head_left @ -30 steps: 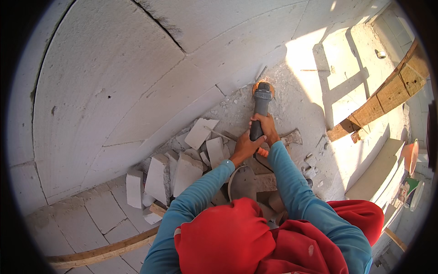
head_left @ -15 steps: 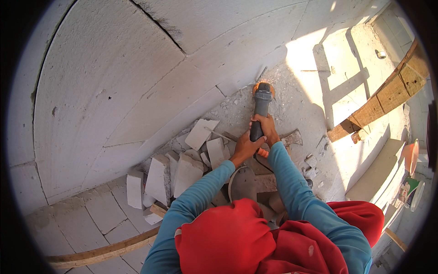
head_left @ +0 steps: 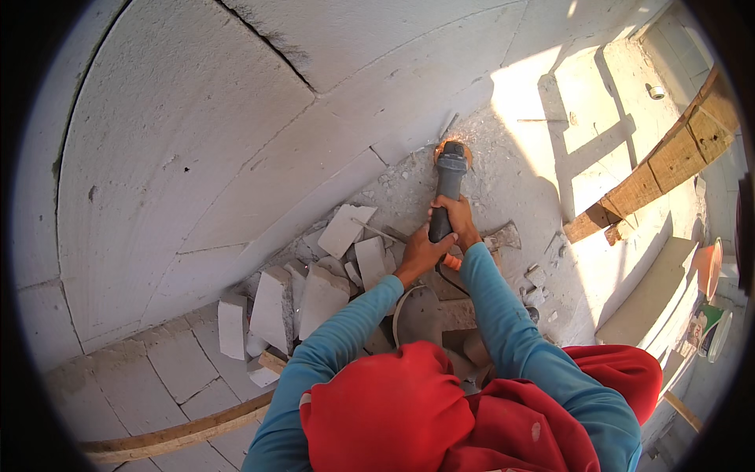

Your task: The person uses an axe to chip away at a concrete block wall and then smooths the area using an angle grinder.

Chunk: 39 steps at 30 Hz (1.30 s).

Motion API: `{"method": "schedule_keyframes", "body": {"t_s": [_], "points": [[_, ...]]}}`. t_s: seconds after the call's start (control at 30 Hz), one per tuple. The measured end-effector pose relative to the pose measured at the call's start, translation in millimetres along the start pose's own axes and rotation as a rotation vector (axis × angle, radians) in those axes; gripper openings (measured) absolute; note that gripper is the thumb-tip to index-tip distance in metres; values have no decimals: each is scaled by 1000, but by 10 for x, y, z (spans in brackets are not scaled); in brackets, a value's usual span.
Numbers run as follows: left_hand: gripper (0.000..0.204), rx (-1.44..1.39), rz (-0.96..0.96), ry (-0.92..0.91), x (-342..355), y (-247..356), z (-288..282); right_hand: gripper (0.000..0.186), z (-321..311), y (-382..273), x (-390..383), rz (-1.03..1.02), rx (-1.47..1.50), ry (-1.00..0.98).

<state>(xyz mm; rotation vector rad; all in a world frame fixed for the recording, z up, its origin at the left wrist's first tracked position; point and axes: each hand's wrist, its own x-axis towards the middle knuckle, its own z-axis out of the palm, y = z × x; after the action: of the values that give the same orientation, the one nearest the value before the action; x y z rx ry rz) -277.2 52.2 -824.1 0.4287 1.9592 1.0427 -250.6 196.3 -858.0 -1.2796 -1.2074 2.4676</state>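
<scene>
Hands grip a grey angle grinder (head_left: 450,182): left hand (head_left: 419,253) low on its body, right hand (head_left: 456,220) just above. Its disc meets the white block wall (head_left: 236,157), above broken block pieces (head_left: 314,291) on the floor.

Building site, interior under construction. Bare white block wall (head_left: 197,141) with open mortar joints fills 9 to 12 o'clock. Broken block pieces (head_left: 314,291) litter the centre, dust and rubble around them. Rough timber planks (head_left: 661,169) at 2 o'clock, paint tubs (head_left: 712,315) at 3 o'clock.
</scene>
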Motion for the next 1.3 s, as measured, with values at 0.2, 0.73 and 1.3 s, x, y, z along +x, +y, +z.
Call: {"method": "schedule_keyframes", "body": {"t_s": [0.2,0.73,1.3], "points": [[56,-1,2,-6,-13,36,-15,29,-20,17,24,1,-12,-5],[58,8,2,-10,-2,8,-16,31,-1,23,27,-12,-11,12],[56,-3,-17,-6,-5,8,-16,30,-13,43,45,2,-7,-2]]}}
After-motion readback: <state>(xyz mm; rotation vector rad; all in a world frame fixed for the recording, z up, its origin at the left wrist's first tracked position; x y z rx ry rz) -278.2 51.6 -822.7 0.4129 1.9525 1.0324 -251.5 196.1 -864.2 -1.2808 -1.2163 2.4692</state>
